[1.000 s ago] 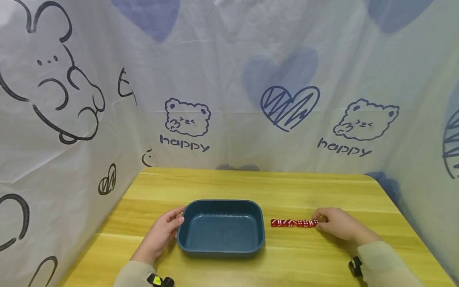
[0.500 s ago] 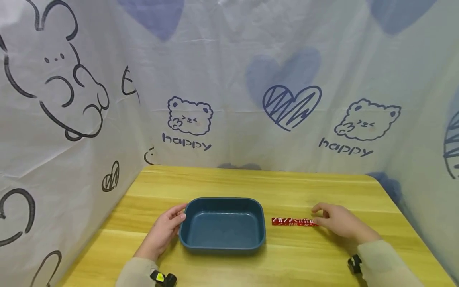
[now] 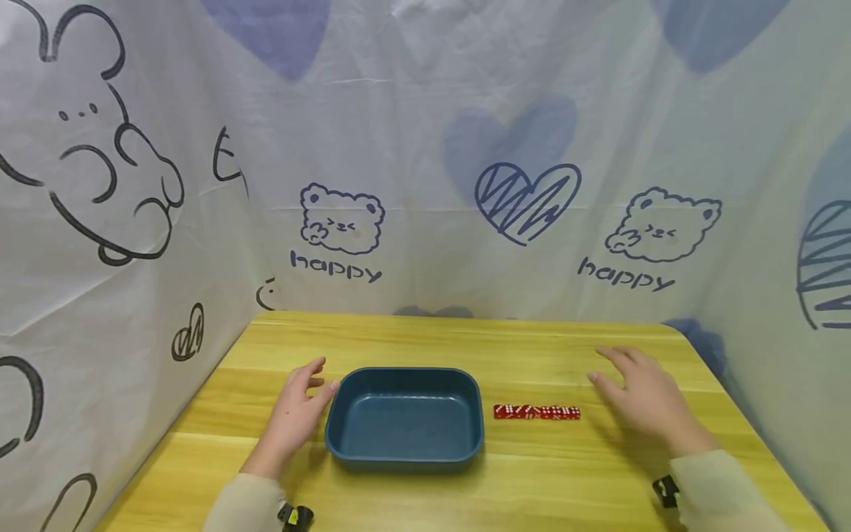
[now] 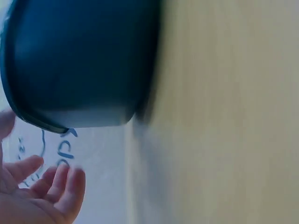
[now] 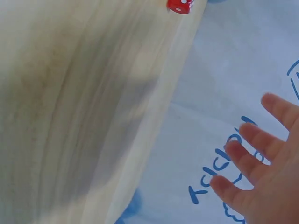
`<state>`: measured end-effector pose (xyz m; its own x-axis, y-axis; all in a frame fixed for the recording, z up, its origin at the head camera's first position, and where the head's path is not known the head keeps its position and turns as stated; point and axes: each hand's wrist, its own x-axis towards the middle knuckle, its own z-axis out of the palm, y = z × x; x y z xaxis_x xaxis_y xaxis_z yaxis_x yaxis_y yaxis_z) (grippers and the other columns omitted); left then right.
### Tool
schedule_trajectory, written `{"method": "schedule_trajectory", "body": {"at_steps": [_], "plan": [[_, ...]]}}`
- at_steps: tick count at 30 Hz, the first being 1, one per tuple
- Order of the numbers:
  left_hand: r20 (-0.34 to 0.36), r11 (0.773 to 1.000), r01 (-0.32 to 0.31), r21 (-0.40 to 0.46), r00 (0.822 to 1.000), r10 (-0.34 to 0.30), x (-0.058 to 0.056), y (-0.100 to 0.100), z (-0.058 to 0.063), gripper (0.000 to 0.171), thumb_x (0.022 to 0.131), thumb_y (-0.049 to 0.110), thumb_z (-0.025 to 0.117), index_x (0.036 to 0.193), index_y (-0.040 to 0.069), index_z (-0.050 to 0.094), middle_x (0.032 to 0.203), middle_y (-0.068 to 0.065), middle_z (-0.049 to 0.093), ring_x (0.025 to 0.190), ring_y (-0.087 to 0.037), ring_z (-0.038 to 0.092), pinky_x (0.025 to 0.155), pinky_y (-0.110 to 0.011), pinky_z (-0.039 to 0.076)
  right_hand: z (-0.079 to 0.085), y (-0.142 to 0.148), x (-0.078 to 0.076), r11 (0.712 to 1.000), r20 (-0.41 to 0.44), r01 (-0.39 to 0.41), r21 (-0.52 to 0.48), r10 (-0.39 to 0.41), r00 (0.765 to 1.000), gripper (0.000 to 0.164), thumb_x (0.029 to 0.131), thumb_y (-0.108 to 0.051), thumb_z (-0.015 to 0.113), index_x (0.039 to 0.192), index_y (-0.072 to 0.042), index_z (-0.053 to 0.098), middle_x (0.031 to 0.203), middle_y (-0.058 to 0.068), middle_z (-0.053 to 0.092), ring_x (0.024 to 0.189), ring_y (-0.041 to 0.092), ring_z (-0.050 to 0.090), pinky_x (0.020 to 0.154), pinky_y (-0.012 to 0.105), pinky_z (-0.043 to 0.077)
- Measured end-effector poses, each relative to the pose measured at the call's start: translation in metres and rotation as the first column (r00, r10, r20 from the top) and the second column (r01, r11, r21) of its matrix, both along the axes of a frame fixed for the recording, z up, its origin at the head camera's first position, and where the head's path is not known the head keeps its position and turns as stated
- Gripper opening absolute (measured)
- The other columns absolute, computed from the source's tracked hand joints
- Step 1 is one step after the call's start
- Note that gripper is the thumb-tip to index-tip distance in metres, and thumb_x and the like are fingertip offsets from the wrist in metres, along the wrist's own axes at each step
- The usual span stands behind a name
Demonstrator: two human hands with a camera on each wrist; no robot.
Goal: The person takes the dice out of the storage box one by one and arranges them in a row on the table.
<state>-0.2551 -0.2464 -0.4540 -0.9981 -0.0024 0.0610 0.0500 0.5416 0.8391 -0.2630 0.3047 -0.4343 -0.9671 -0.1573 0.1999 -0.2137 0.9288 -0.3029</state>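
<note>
A dark teal rectangular box [image 3: 405, 467], with no lid and nothing inside, stands on the table in the head view. Just off its left side is my left hand [image 3: 295, 410], fingers loosely bent and holding nothing, the thumb near the rim. To the right of the box, several red dice [image 3: 537, 412] with white dots lie in a straight row. My right hand [image 3: 645, 395] hovers beyond the row's right end, fingers spread and nothing in it. The right wrist view catches a single red die [image 5: 180, 5] at its top edge, apart from the fingers.
The wood-grain table [image 3: 532, 488] meets a white cloth [image 3: 412, 133] printed with hearts and bears, which hangs behind it and along both sides. Dark wrist cameras [image 3: 295, 517] sit at the sleeves.
My right hand has let go of the end die and moved up and right, its fingers spreading. My left hand has released the box rim and shifted slightly left. The dice stay in their row.
</note>
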Motion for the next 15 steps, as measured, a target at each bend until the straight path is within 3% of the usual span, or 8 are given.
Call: {"method": "schedule_trajectory", "body": {"at_steps": [2, 6, 11, 15], "plan": [[-0.065, 0.992, 0.009, -0.129, 0.998, -0.018, -0.001, 0.004, 0.006, 0.072, 0.101, 0.046, 0.060, 0.157, 0.009, 0.034, 0.157, -0.018, 0.030, 0.139, -0.039, 0.037, 0.106, -0.060, 0.039, 0.004, 0.001, 0.000, 1.000, -0.017, 0.010, 0.018, -0.010, 1.000, 0.069, 0.103, -0.056, 0.045, 0.151, -0.006, 0.046, 0.148, 0.031, 0.040, 0.129, 0.057, 0.039, 0.100, 0.075, 0.029], [-0.155, 0.946, 0.008, -0.323, 0.986, -0.061, -0.004, 0.008, 0.016, 0.082, 0.096, 0.051, 0.065, 0.159, 0.010, 0.032, 0.164, -0.020, 0.018, 0.147, -0.045, 0.019, 0.108, -0.070, 0.027, 0.005, 0.001, 0.001, 0.999, -0.039, 0.007, 0.047, -0.006, 0.999, 0.067, 0.103, -0.054, 0.048, 0.151, -0.008, 0.046, 0.151, 0.032, 0.036, 0.131, 0.058, 0.036, 0.100, 0.076, 0.026], [-0.214, 0.844, 0.024, -0.536, 0.963, -0.163, -0.004, 0.012, 0.025, 0.092, 0.088, 0.064, 0.067, 0.159, 0.015, 0.034, 0.165, -0.020, 0.014, 0.149, -0.047, 0.012, 0.111, -0.072, 0.014, 0.005, 0.001, 0.007, 0.996, -0.048, -0.005, 0.093, 0.010, 0.999, 0.068, 0.102, -0.056, 0.049, 0.152, -0.010, 0.046, 0.154, 0.030, 0.033, 0.137, 0.056, 0.029, 0.103, 0.078, 0.019], [-0.199, 0.758, 0.040, -0.651, 0.955, -0.221, -0.002, 0.012, 0.034, 0.095, 0.088, 0.078, 0.053, 0.161, 0.022, 0.031, 0.167, -0.019, 0.011, 0.151, -0.045, 0.003, 0.112, -0.071, 0.005, 0.006, -0.001, 0.012, 0.991, -0.033, 0.012, 0.134, -0.007, 0.999, 0.075, 0.100, -0.065, 0.045, 0.155, -0.014, 0.042, 0.157, 0.028, 0.028, 0.141, 0.056, 0.021, 0.103, 0.081, 0.008]]}}
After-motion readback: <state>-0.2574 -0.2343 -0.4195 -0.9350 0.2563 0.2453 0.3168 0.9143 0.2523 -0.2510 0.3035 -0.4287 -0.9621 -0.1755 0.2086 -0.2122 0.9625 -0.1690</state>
